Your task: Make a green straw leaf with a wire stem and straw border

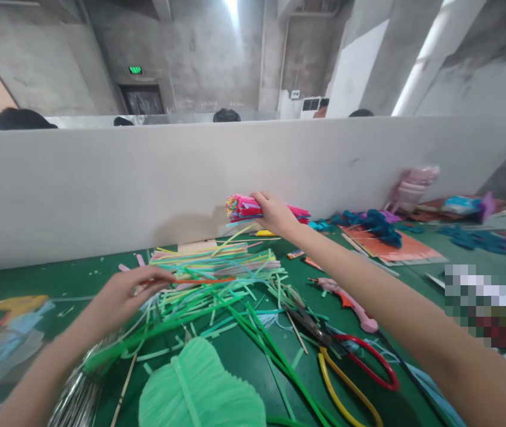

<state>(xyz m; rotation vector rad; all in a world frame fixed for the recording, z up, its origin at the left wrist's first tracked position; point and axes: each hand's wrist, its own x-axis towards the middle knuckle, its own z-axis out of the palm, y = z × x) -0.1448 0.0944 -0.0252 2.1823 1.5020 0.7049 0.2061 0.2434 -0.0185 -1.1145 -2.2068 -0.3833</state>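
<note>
My right hand point(274, 213) is closed around a bundle of pink and red pipe cleaners point(241, 207) by the white partition. Lower left, my left hand point(134, 293) has its fingers pinched together, and an orange pipe cleaner point(208, 280) runs rightward from the fingertips. Beneath it lies a loose heap of green, yellow and pale pipe cleaners point(217, 255). A fuzzy light-green leaf shape point(203, 391) is in front, nearest me. Long green pipe cleaners point(274, 356) lie slantwise beside it.
Scissors point(324, 339) with one red and one yellow handle lie at centre right, near a pink hot glue gun point(350, 302). A white partition point(101, 190) stands behind the green table point(81, 267). Dark-blue fuzzy pieces point(372, 225) rest on an orange sheet point(413, 246).
</note>
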